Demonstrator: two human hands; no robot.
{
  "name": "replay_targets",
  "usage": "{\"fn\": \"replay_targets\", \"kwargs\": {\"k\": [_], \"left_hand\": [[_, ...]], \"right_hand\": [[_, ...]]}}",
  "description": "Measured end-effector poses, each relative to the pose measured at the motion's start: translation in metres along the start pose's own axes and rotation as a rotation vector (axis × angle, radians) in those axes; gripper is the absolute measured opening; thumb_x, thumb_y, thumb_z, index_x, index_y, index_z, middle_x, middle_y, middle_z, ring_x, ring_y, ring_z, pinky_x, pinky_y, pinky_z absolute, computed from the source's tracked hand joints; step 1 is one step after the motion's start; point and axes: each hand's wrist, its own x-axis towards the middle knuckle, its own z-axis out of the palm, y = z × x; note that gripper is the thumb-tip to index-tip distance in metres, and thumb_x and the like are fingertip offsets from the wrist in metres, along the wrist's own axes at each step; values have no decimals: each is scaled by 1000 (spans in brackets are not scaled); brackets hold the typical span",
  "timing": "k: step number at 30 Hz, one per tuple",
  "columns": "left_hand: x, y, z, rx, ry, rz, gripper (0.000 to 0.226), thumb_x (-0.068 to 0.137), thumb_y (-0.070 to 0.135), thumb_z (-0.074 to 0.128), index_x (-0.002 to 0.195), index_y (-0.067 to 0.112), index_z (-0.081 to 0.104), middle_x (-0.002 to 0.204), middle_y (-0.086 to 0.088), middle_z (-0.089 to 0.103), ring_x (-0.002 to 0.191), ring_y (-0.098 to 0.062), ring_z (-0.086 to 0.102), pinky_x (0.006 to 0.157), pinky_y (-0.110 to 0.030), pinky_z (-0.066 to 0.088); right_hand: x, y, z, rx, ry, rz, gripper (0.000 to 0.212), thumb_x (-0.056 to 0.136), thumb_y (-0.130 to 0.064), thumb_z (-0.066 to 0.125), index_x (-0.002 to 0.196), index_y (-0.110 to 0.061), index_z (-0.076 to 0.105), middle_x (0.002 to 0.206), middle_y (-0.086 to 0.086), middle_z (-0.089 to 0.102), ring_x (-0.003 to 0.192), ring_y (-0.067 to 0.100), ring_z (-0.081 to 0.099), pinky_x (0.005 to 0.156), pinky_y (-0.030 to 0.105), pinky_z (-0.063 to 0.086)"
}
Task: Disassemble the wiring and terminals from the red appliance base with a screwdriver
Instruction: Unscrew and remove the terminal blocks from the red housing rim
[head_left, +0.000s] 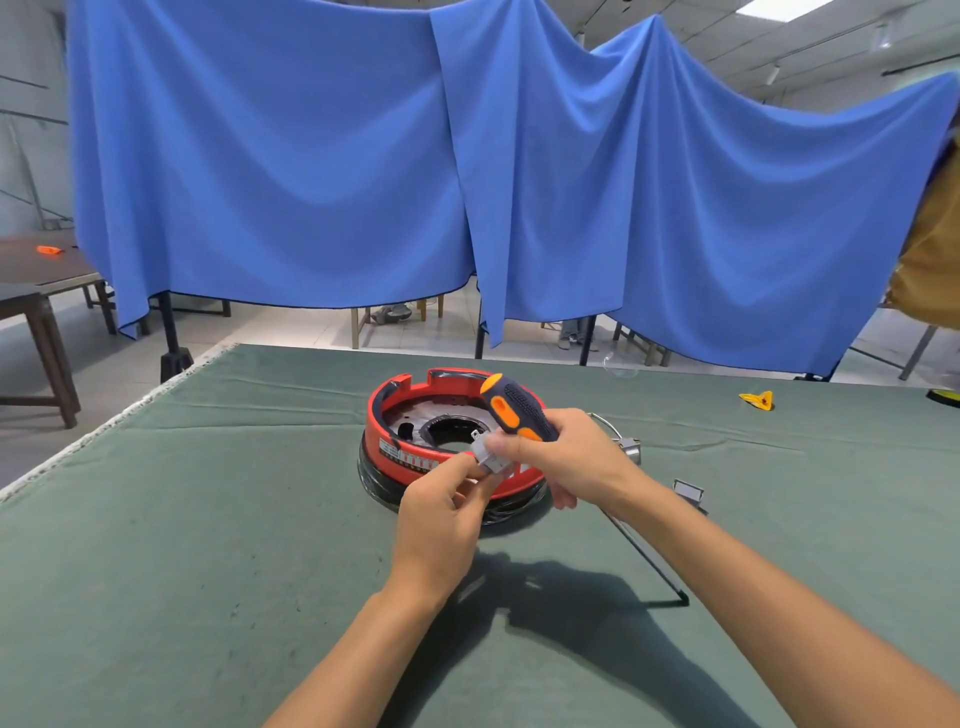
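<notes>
Blue cloth (322, 156) hangs behind a table covered in green felt (182, 519). On the felt sits the red appliance base (402, 441), ring-shaped with a dark inside. Over its near rim, the left hand (441, 514) pinches a small grey terminal block (491, 458). The right hand (566, 457) grips the screwdriver (519, 408) by its orange-and-navy handle, shaft pointing down toward the person, and also touches the block. Small metal parts (688, 491) lie to the right.

A green cloth (208, 519) covers the table. Far right on it lies a yellow plastic piece (757, 399). Behind hangs a wide blue curtain (363, 156) on stands. At left stands a dark wooden side table (31, 270) bearing a small orange object (50, 250), perhaps a tool.
</notes>
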Motion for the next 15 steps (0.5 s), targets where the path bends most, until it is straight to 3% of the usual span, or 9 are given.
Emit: {"fn": "replay_targets", "kwargs": {"k": [2, 5, 8, 10, 12, 15], "left_hand": [[-1, 0, 0, 8, -39, -9, 7, 88, 16, 64, 90, 17, 71, 74, 6, 67, 64, -20, 58, 61, -42, 50], [-3, -3, -3, 174, -50, -42, 5, 88, 19, 66, 84, 16, 68, 71, 7, 64, 65, -16, 57, 62, -43, 49], [-3, -1, -7, 379, 51, 8, 8, 83, 16, 70, 77, 17, 65, 74, 9, 62, 71, -13, 56, 59, -31, 47], [-1, -1, -9, 472, 95, 71, 10, 78, 9, 72, 79, 16, 65, 82, 8, 62, 81, -13, 53, 61, -28, 47], [0, -3, -9, 541, 118, 138, 19, 72, 2, 74, 85, 14, 67, 91, 2, 62, 90, -18, 51, 70, -33, 49], [1, -6, -8, 625, 120, 137, 38, 66, -1, 76, 101, 10, 68, 107, -7, 62, 103, -28, 54, 86, -42, 49]], "right_hand": [[1, 0, 0, -9, -39, 15, 40, 72, -49, 78, 80, -11, 69, 58, 0, 62, 34, 13, 43, 36, 19, 35], [5, 5, 0, -53, -14, 64, 37, 70, -43, 80, 79, -10, 67, 59, 4, 55, 35, 14, 40, 37, 20, 35], [8, 18, -3, -230, 111, 136, 22, 71, -34, 73, 80, -21, 58, 61, -3, 54, 38, 13, 43, 38, 23, 39], [8, 30, -10, -352, 205, 250, 23, 71, -31, 71, 82, -27, 51, 68, -5, 58, 46, 16, 52, 43, 26, 44], [6, 44, -20, -489, 295, 360, 28, 72, -34, 70, 84, -26, 46, 78, -4, 62, 63, 22, 58, 55, 31, 47], [5, 66, -34, -736, 387, 460, 30, 78, -34, 67, 93, -23, 43, 95, 3, 64, 82, 28, 56, 65, 31, 39]]}}
